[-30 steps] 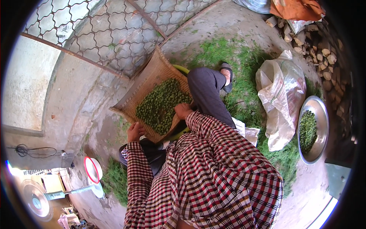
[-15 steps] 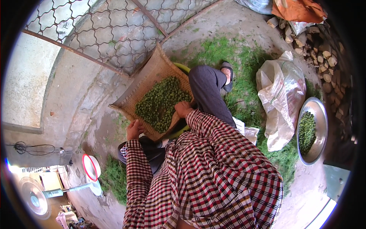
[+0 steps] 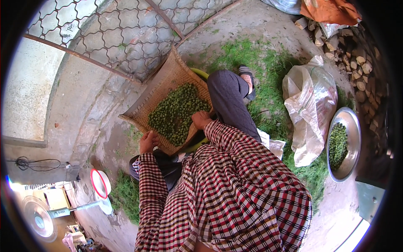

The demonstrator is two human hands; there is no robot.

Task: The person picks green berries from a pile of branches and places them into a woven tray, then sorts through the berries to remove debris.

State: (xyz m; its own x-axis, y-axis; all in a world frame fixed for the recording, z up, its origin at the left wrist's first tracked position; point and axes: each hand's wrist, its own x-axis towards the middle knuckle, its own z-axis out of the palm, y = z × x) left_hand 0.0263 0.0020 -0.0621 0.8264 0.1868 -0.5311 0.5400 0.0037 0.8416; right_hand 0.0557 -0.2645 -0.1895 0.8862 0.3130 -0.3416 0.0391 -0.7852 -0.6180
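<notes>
A woven tan winnowing basket (image 3: 138, 113) lies tilted over my lap, with a heap of small round green berries (image 3: 178, 111) spread across its middle. At the basket's near left edge, my left hand (image 3: 148, 142) is closed on the rim. My right hand (image 3: 202, 120) is closed on the near right rim, next to my raised knee, its fingertips partly hidden. Under the basket a yellow-green basin (image 3: 200, 74) shows only along its edge.
A metal bowl (image 3: 354, 126) of green berries stands at the right, beside a white woven sack (image 3: 312, 96). Stacked firewood (image 3: 357, 67) lies behind them. A wire-mesh gate (image 3: 126, 38) is at the far left, with a standing fan (image 3: 38, 218) at the near left.
The basket and both hands have barely shifted. My foot by the green plants has moved slightly. The berries lie in nearly the same spread.
</notes>
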